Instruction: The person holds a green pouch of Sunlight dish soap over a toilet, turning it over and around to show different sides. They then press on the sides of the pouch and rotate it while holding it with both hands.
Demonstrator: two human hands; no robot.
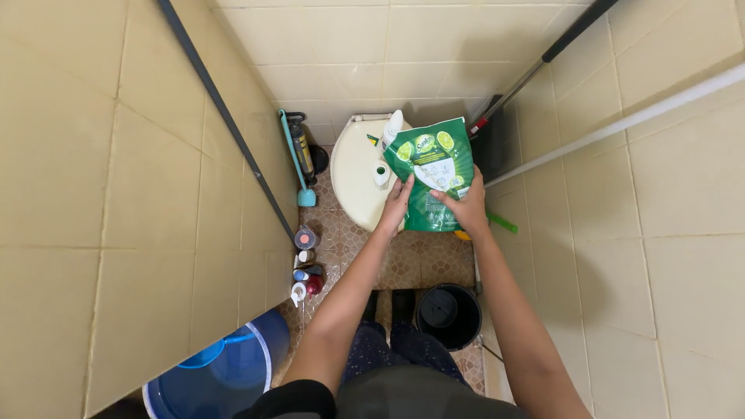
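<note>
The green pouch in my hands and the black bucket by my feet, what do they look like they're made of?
The green pouch looks like thin glossy plastic film: it creases and shines where both hands hold it. The black bucket seems to be rigid moulded plastic with a dull finish.

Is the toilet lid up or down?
Down: the cream toilet lid lies flat over the bowl, with a small white bottle standing on it.

pouch [431, 174]: green, lime slices, white panel
toilet lid [353, 182]: cream
bucket [448, 314]: black
barrel [233, 372]: blue
wall tiles [93, 155]: pale yellow
floor [423, 264]: brown patterned tiles
brush [299, 167]: teal handle
</note>
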